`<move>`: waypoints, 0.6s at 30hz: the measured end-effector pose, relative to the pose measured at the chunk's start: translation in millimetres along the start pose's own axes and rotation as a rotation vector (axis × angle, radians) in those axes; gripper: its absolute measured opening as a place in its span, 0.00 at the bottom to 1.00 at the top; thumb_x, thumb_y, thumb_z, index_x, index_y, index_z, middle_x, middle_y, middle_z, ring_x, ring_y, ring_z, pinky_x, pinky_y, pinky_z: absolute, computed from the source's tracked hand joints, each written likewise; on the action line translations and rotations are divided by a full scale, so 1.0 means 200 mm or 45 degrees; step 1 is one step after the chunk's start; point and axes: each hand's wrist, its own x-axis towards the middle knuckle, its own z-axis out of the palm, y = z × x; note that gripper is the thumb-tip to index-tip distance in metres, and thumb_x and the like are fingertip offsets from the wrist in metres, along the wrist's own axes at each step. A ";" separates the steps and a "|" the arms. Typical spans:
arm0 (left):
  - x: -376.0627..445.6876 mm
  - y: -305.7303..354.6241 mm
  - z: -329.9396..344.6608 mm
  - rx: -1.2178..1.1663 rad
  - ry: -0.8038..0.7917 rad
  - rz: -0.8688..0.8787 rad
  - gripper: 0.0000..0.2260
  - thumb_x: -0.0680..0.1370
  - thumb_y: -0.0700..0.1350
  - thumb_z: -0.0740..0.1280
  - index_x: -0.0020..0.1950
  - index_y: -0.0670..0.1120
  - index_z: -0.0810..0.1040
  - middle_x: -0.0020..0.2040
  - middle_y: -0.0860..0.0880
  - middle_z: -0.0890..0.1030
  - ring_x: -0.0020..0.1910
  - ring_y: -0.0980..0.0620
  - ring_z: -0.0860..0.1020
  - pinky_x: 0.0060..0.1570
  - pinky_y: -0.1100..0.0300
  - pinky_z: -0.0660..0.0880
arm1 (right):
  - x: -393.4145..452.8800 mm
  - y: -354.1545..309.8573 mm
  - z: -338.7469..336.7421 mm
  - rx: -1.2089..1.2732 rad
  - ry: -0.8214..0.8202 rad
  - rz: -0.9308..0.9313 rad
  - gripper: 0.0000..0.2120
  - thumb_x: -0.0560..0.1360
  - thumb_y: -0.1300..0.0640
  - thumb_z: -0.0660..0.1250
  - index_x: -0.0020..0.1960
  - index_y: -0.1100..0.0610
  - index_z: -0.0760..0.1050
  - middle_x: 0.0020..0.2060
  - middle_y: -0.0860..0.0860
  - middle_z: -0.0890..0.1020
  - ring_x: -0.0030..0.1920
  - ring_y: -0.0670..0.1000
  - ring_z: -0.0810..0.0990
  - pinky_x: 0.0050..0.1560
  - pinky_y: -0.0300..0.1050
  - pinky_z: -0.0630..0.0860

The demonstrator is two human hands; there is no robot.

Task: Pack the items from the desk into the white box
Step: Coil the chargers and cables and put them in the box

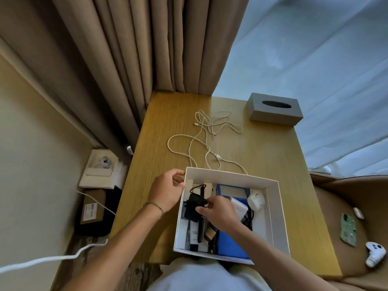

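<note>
Inside the white box [275,208], my right hand [220,213] pinches a black adapter [194,203] among packed items; my left hand [168,191] grips its rim. White cables [206,141] remain on the table [168,127].

Head camera, single view: looks steeply down, close over desk [168,127], facing curtain [126,59].

Both bare forearms reached forward. The left hand [168,189] was bent at the wrist with fingers curled; the right hand [218,213] lay palm down, its fingertips [206,201] pinching.
</note>
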 end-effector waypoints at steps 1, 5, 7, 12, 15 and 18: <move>0.00 0.00 0.00 0.006 0.004 0.010 0.12 0.77 0.44 0.72 0.59 0.53 0.81 0.45 0.59 0.81 0.43 0.63 0.79 0.40 0.68 0.76 | 0.00 -0.02 -0.02 -0.058 -0.020 -0.007 0.15 0.73 0.39 0.72 0.38 0.50 0.79 0.29 0.47 0.81 0.32 0.44 0.79 0.31 0.42 0.74; 0.03 0.03 -0.02 0.011 0.057 0.079 0.10 0.78 0.44 0.69 0.57 0.56 0.80 0.48 0.59 0.81 0.46 0.62 0.79 0.42 0.69 0.75 | -0.03 -0.11 -0.17 -0.343 0.110 -0.154 0.22 0.74 0.35 0.66 0.39 0.53 0.80 0.31 0.48 0.82 0.34 0.48 0.81 0.34 0.44 0.77; 0.07 0.07 -0.03 0.021 0.072 0.126 0.10 0.78 0.43 0.68 0.56 0.56 0.80 0.48 0.59 0.80 0.47 0.62 0.78 0.44 0.68 0.76 | -0.03 -0.17 -0.29 -0.304 0.216 -0.219 0.18 0.77 0.38 0.64 0.45 0.50 0.83 0.36 0.46 0.85 0.38 0.47 0.82 0.39 0.45 0.80; 0.20 0.24 -0.01 0.063 0.006 0.249 0.10 0.79 0.42 0.67 0.55 0.55 0.81 0.48 0.59 0.81 0.47 0.63 0.78 0.47 0.63 0.80 | 0.05 -0.20 -0.63 -0.054 0.354 -0.202 0.10 0.80 0.47 0.64 0.54 0.47 0.83 0.45 0.43 0.85 0.42 0.44 0.82 0.44 0.44 0.81; 0.29 0.35 0.04 0.141 -0.086 0.269 0.09 0.79 0.43 0.67 0.55 0.55 0.81 0.49 0.57 0.82 0.47 0.62 0.79 0.48 0.61 0.81 | 0.15 -0.14 -0.76 0.082 0.379 -0.170 0.08 0.80 0.53 0.65 0.53 0.49 0.83 0.41 0.41 0.84 0.41 0.43 0.82 0.41 0.38 0.79; 0.39 0.42 0.09 0.262 -0.155 0.213 0.08 0.78 0.44 0.66 0.54 0.54 0.82 0.48 0.56 0.83 0.46 0.58 0.80 0.48 0.57 0.81 | 0.24 -0.06 -0.83 0.233 0.366 -0.116 0.08 0.79 0.57 0.65 0.51 0.51 0.84 0.41 0.42 0.84 0.44 0.42 0.83 0.46 0.39 0.80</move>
